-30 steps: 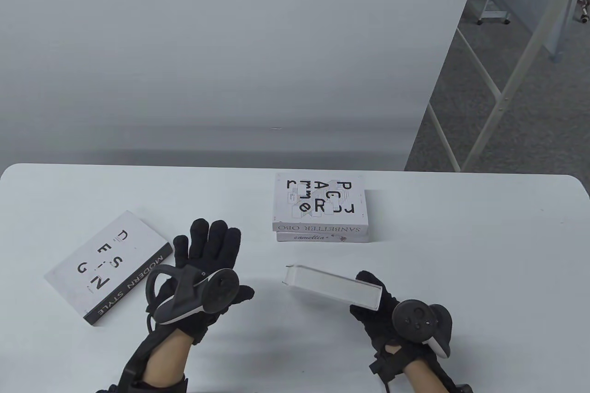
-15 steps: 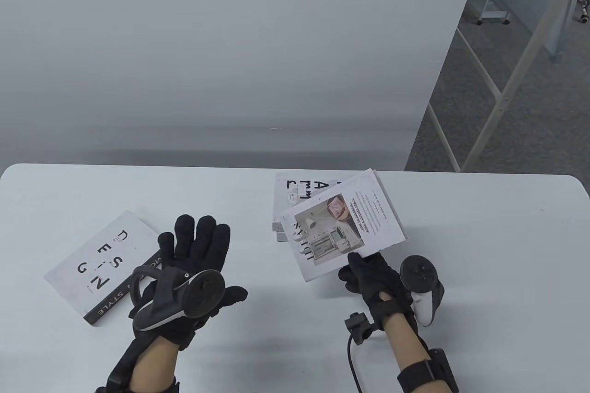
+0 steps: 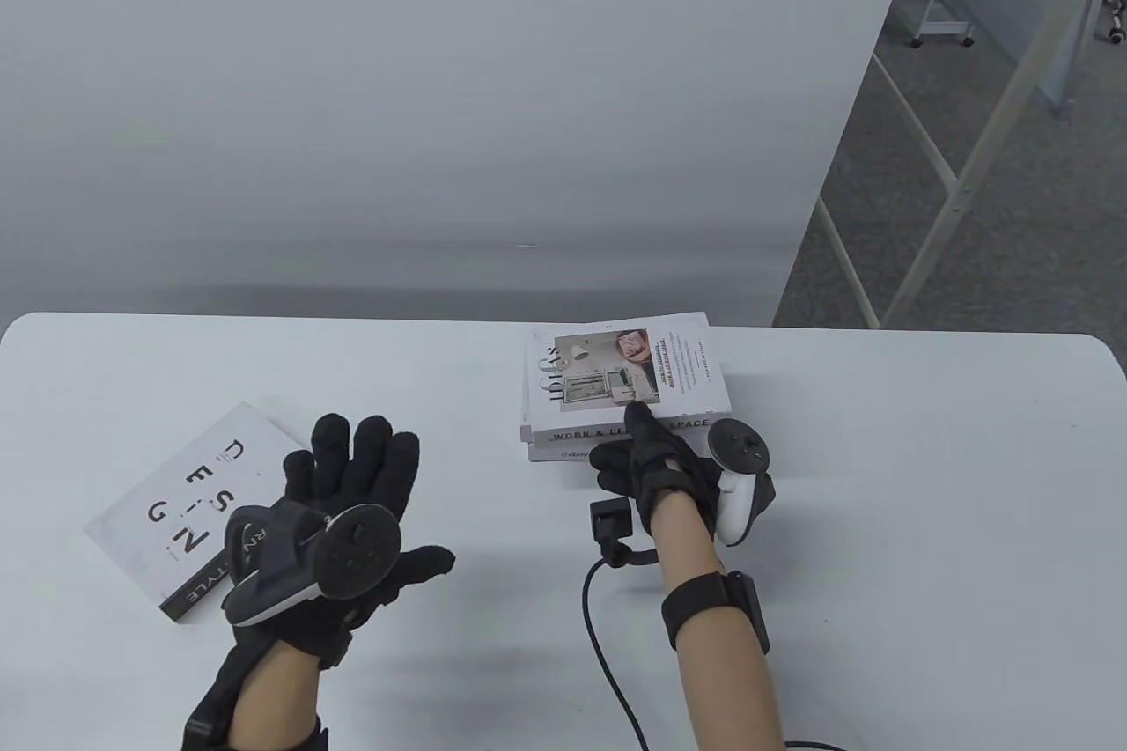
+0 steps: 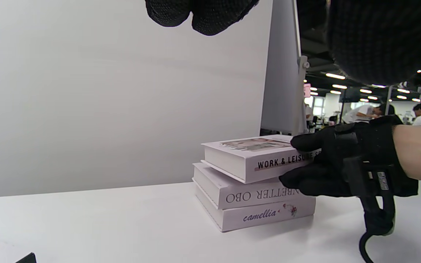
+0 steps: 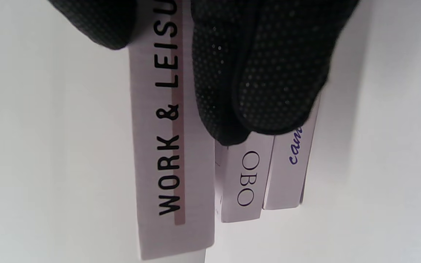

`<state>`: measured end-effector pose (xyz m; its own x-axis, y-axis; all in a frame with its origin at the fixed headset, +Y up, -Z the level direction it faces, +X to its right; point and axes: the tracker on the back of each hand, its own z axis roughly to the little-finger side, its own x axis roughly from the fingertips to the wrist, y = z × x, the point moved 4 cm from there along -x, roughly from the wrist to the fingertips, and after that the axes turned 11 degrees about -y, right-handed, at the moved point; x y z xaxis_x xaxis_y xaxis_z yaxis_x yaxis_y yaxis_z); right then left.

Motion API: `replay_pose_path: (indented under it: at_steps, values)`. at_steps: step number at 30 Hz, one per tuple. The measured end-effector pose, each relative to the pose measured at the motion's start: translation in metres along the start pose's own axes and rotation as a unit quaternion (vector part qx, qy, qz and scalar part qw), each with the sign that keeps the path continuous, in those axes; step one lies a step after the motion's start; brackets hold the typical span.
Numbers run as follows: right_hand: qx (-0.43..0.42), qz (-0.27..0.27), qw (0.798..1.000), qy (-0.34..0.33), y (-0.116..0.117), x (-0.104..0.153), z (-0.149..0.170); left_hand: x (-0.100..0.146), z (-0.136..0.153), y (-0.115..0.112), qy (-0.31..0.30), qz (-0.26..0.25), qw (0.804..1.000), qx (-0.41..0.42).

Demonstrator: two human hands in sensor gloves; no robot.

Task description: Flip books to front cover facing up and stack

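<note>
Three white books are stacked at the table's middle [image 3: 616, 381]. The top one, "WORK & LEISURE SPACE" [image 4: 254, 160], lies photo cover up, slightly askew, over "SANBETTER OBO" [image 4: 247, 195] and "camellia" [image 4: 265, 215]. My right hand [image 3: 621, 438] grips its near spine edge, thumb on the cover and fingers [image 5: 261, 73] under the spine. The three spines also show in the right wrist view [image 5: 166, 146]. A fourth book, "DESIGN / MODERN STYLE" [image 3: 176, 496], lies lettered cover up at the left. My left hand [image 3: 387, 496] is open, fingers spread, partly over that book's spine.
The white table [image 3: 880, 522] ends at a grey wall panel behind the stack. A cable [image 3: 607, 636] runs from my right wrist across the table toward the near edge. Floor and metal frame legs lie beyond the table's right rear corner.
My right hand turned the white book over so its photo cover faces up, carried it away from me and laid it on the stack. My left hand drifted left over the DESIGN book.
</note>
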<state>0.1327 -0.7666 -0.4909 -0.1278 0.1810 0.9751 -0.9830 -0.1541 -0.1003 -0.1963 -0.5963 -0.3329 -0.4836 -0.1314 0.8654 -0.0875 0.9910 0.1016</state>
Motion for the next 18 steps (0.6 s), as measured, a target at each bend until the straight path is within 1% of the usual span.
replay_pose_path:
  at_steps: [2,5,11,15,18]
  values:
    - [-0.006,0.015,1.000,0.010,0.004,-0.004,0.001,0.002,0.003,0.001,0.005,0.000,1.000,0.001]
    - [-0.009,0.028,0.999,0.020,0.007,-0.008,0.002,0.003,0.004,0.005,0.001,-0.025,1.000,0.003]
    - [-0.030,0.010,0.999,0.029,0.016,-0.012,0.003,0.002,0.007,0.002,0.003,-0.013,1.000,0.010]
    - [-0.025,0.004,0.999,0.021,0.019,-0.012,-0.001,0.001,0.008,-0.001,0.004,-0.007,1.000,0.012]
    - [-0.028,-0.011,0.999,0.019,0.021,-0.011,-0.002,0.000,0.008,-0.002,0.003,-0.004,1.000,0.013]
